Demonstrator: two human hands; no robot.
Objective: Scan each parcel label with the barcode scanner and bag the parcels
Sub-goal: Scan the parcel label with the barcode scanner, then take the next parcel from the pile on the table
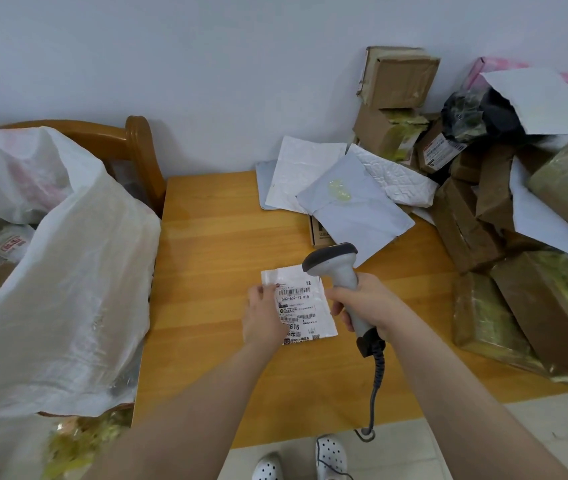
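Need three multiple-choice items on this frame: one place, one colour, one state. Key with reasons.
1. Where is the labelled parcel?
A. in a drawer
B. flat on the table
C. on a shelf

2. The scanner handle's colour?
A. light grey
B. yellow
C. red

3. What is the right hand doing?
A. hanging idle
B. gripping the scanner
C. tearing tape

Key: 1 B, it lies on bare wood with the left hand resting on it; 2 A, grey handle below a dark head; 3 B, fingers curl round the handle.
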